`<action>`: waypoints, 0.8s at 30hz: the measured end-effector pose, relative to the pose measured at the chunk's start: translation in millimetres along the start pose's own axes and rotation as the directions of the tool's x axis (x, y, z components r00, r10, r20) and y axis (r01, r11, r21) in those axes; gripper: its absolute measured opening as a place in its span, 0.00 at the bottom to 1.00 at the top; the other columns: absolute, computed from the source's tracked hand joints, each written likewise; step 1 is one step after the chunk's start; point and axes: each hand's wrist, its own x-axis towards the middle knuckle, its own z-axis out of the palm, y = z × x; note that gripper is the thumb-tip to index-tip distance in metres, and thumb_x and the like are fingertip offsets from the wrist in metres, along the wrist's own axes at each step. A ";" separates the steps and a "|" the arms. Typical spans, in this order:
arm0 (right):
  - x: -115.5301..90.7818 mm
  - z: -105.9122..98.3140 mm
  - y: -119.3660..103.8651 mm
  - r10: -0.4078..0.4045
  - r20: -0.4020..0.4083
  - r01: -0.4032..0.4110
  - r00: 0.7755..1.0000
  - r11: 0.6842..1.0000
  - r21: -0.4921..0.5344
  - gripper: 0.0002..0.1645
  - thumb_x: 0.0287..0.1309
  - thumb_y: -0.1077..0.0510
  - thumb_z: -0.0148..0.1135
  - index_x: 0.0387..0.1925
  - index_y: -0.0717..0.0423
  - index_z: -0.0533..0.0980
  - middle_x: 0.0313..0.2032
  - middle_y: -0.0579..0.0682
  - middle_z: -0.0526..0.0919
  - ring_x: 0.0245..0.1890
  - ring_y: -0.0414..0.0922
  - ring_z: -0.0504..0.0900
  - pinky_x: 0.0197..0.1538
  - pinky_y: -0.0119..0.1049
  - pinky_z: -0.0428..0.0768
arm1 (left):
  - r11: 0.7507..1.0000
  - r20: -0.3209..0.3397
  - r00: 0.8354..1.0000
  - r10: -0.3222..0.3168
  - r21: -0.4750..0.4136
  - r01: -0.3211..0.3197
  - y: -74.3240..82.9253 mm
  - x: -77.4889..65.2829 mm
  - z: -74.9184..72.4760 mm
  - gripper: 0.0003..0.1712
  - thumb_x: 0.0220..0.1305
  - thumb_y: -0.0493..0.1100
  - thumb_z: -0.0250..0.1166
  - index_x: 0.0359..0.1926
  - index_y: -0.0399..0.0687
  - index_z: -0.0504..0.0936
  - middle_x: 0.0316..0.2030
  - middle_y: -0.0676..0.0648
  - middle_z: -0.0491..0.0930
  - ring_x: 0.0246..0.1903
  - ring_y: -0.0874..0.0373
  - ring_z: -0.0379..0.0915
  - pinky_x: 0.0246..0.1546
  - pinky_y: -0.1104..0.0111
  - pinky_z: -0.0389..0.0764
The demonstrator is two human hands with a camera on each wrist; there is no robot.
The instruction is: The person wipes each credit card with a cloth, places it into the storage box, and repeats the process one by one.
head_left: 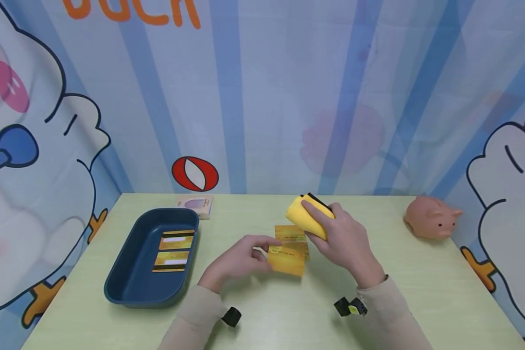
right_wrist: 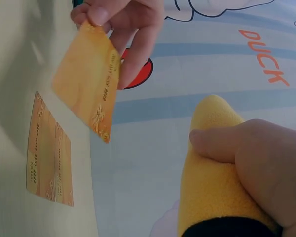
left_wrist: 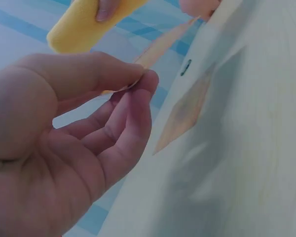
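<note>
My left hand (head_left: 241, 260) pinches a gold bank card (head_left: 286, 261) by its corner between thumb and fingertips. In the right wrist view that card (right_wrist: 86, 81) is held above the table, its embossed number facing the camera. Two more gold cards (head_left: 290, 232) lie overlapping on the table behind it, partly covered in the head view. My right hand (head_left: 347, 243) grips a folded yellow cloth (head_left: 305, 215) with a black edge, raised just right of the cards. The cloth (right_wrist: 214, 182) looks soft and fuzzy and touches no card.
On the left stands a dark blue tray (head_left: 127, 272), with two gold cards (head_left: 177, 240) lying stripe side up in it. Behind the tray is a small pink box (head_left: 203, 206). A pink piggy bank (head_left: 430, 218) sits at the table's back right. A striped curtain (head_left: 271, 97) hangs behind.
</note>
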 end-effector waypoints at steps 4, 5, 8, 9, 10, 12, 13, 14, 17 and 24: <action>-0.9 0.5 -1.3 -0.001 0.010 0.001 1.000 1.000 0.004 0.43 0.62 0.43 0.75 0.76 0.34 0.70 0.46 0.63 0.78 0.29 0.50 0.76 0.23 0.44 0.78 | 1.000 -0.051 0.999 -0.005 -0.021 0.004 2.6 -2.2 -6.1 0.32 0.64 0.34 0.73 0.70 0.49 0.79 0.53 0.44 0.79 0.40 0.54 0.86 0.44 0.64 0.86; -1.1 0.7 -1.8 -0.002 0.012 0.002 1.000 1.000 0.006 0.43 0.62 0.43 0.75 0.76 0.34 0.70 0.47 0.63 0.78 0.29 0.50 0.76 0.23 0.44 0.78 | 1.000 -0.062 0.998 -0.003 -0.029 0.001 2.9 -2.4 -7.3 0.32 0.65 0.34 0.72 0.69 0.47 0.79 0.53 0.44 0.80 0.40 0.53 0.85 0.44 0.63 0.86; -1.6 1.0 -4.0 -0.007 0.014 0.007 1.000 1.000 0.019 0.43 0.62 0.43 0.75 0.76 0.33 0.70 0.47 0.63 0.78 0.29 0.49 0.76 0.24 0.44 0.78 | 0.997 -0.080 0.997 0.013 -0.072 -0.019 3.6 -2.7 -9.9 0.31 0.67 0.32 0.68 0.70 0.44 0.77 0.52 0.44 0.83 0.42 0.53 0.85 0.44 0.62 0.88; -1.6 1.2 -4.9 -0.010 0.015 0.009 1.000 1.000 0.021 0.43 0.62 0.43 0.74 0.76 0.33 0.69 0.48 0.62 0.78 0.29 0.49 0.75 0.24 0.43 0.78 | 0.996 -0.084 0.996 0.021 -0.089 -0.028 4.0 -2.7 -10.4 0.30 0.68 0.31 0.67 0.70 0.44 0.76 0.52 0.43 0.84 0.42 0.52 0.86 0.44 0.62 0.89; -1.6 1.3 -5.9 -0.013 0.016 0.013 1.000 1.000 0.023 0.43 0.62 0.43 0.74 0.76 0.33 0.69 0.48 0.62 0.78 0.29 0.49 0.75 0.24 0.43 0.78 | 0.994 -0.088 0.996 0.028 -0.104 -0.037 3.9 -2.5 -10.7 0.30 0.69 0.30 0.66 0.71 0.44 0.76 0.51 0.43 0.85 0.42 0.51 0.86 0.44 0.61 0.89; -1.3 1.8 -7.6 -0.021 0.017 0.020 1.000 0.999 0.026 0.43 0.63 0.43 0.74 0.76 0.33 0.69 0.48 0.62 0.78 0.28 0.48 0.74 0.24 0.42 0.77 | 0.989 -0.093 0.995 0.035 -0.141 -0.048 3.6 -2.0 -10.9 0.30 0.69 0.29 0.63 0.71 0.45 0.75 0.51 0.41 0.85 0.43 0.48 0.86 0.45 0.60 0.90; -1.3 1.9 -8.5 -0.025 0.016 0.024 1.000 0.999 0.026 0.42 0.63 0.43 0.74 0.76 0.33 0.69 0.48 0.62 0.78 0.28 0.48 0.74 0.24 0.41 0.76 | 0.987 -0.098 0.995 0.033 -0.153 -0.048 3.5 -2.0 -10.9 0.30 0.69 0.29 0.62 0.71 0.46 0.75 0.51 0.40 0.85 0.42 0.47 0.86 0.45 0.59 0.90; -1.2 1.9 -9.4 -0.029 0.015 0.028 0.999 0.999 0.027 0.42 0.63 0.43 0.74 0.76 0.33 0.69 0.48 0.61 0.77 0.27 0.48 0.73 0.23 0.41 0.76 | 0.985 -0.102 0.994 0.031 -0.164 -0.047 3.3 -1.8 -11.0 0.31 0.70 0.29 0.62 0.72 0.46 0.75 0.51 0.38 0.84 0.42 0.46 0.86 0.45 0.59 0.90; -0.9 2.0 -12.4 -0.044 0.007 0.044 0.999 0.999 0.032 0.43 0.62 0.43 0.75 0.76 0.33 0.69 0.48 0.61 0.78 0.28 0.47 0.73 0.24 0.40 0.76 | 0.980 -0.112 0.993 0.021 -0.196 -0.043 2.3 -1.2 -10.9 0.31 0.70 0.28 0.61 0.72 0.45 0.75 0.51 0.34 0.79 0.42 0.42 0.85 0.46 0.58 0.90; 0.2 5.5 -21.8 -0.102 -0.005 0.102 0.995 0.993 0.065 0.45 0.60 0.42 0.76 0.77 0.32 0.69 0.48 0.59 0.78 0.30 0.46 0.74 0.27 0.40 0.78 | 0.973 -0.145 0.989 0.015 -0.224 -0.048 2.2 -0.7 -8.5 0.30 0.72 0.32 0.62 0.74 0.44 0.73 0.55 0.38 0.77 0.49 0.38 0.85 0.47 0.59 0.89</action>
